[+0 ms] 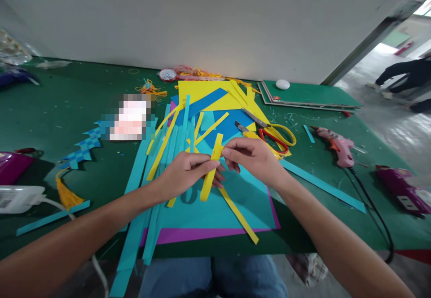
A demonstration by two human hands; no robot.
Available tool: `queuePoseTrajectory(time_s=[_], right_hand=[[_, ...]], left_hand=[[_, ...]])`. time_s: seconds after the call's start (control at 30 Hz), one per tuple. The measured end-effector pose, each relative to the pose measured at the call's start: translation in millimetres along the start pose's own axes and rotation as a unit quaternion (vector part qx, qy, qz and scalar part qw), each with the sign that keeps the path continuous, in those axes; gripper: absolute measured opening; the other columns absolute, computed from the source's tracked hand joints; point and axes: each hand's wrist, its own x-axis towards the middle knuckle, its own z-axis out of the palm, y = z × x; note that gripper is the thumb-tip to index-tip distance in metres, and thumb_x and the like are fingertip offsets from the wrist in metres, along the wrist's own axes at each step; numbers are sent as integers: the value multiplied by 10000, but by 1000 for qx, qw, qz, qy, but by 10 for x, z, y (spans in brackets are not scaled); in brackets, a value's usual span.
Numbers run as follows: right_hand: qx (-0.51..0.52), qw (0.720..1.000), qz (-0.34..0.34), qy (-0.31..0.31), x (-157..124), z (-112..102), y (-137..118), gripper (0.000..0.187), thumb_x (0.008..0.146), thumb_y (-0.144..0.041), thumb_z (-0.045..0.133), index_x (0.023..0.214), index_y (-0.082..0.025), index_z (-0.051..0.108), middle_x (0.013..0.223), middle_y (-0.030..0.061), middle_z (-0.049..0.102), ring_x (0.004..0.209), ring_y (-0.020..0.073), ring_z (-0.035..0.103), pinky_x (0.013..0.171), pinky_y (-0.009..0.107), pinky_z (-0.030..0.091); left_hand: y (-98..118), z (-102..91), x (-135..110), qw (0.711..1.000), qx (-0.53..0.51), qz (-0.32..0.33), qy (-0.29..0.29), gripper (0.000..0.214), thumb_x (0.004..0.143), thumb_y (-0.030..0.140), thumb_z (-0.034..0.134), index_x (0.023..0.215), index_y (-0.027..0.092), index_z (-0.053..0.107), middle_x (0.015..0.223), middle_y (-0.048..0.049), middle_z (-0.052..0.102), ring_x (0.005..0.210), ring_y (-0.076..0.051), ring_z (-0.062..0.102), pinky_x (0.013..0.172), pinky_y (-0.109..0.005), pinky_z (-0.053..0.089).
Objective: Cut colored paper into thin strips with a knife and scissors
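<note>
Strips of coloured paper are seen all over the green table (pixel 67 109) in the head view, and one of them, a yellow paper strip (pixel 215 147), is held up between both hands just above a teal sheet (pixel 208 212). The left hand (pixel 183 172) is closed on the middle of the strip, with thumb and forefinger pinched together on it. The right hand (pixel 256 159) grasps the upper end with its fingertips, the other fingers being curled loosely below. The lower end of the strip hangs free over the teal sheet, under which a purple sheet (pixel 202 234) is laid. A second yellow strip (pixel 239 215) lies flat just beside it, and many teal strips (pixel 158 163) are spread to the left. Yellow-handled scissors (pixel 274 134) are placed close behind the right hand, and a pink glue gun (pixel 336 147) is found further right, well apart. The held strip is judged to be very light and thin, easily bent and easily creased or torn. It is best taken by a soft pinch on its flat faces, near an end or at the middle, without pulling hard.
</note>
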Motion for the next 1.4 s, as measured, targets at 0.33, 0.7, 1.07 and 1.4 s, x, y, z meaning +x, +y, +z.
queuePoseTrajectory(time_s=[0.33, 0.7, 1.07, 1.4], right_hand=[[-144, 981, -84, 103, -46, 106, -53, 93, 821, -204, 654, 733, -175, 645, 682, -16, 658, 592, 79, 550, 539, 205, 443], [-238, 959, -109, 106, -61, 77, -88, 75, 800, -150, 629, 729, -165, 611, 631, -33, 597, 565, 63, 489, 527, 192, 403], [-227, 949, -191, 112, -124, 159, -124, 155, 825, -319, 721, 864, -217, 612, 790, 0, 652, 676, 118, 575, 628, 260, 482], [-401, 851, -316, 128, -82, 106, 8, 144, 915, -183, 574, 794, -202, 649, 788, 56, 695, 772, 186, 616, 742, 354, 488]], left_hand=[[-4, 29, 5, 992, 62, 35, 101, 199, 927, 385, 596, 953, 200, 666, 900, -37, 775, 760, -198, 751, 666, -272, 610], [-9, 6, 10, 973, 166, 75, 145, 88, 880, 296, 662, 872, 208, 659, 1037, -30, 728, 763, -146, 706, 610, -211, 563], [-89, -33, 19, 961, 7, 214, 176, 57, 792, 212, 772, 828, 255, 760, 902, -50, 684, 944, -196, 645, 783, -282, 561], [-103, -70, 7, 954, -7, 242, 176, 146, 790, 115, 764, 854, 246, 764, 939, -38, 655, 945, -161, 639, 979, -347, 531]])
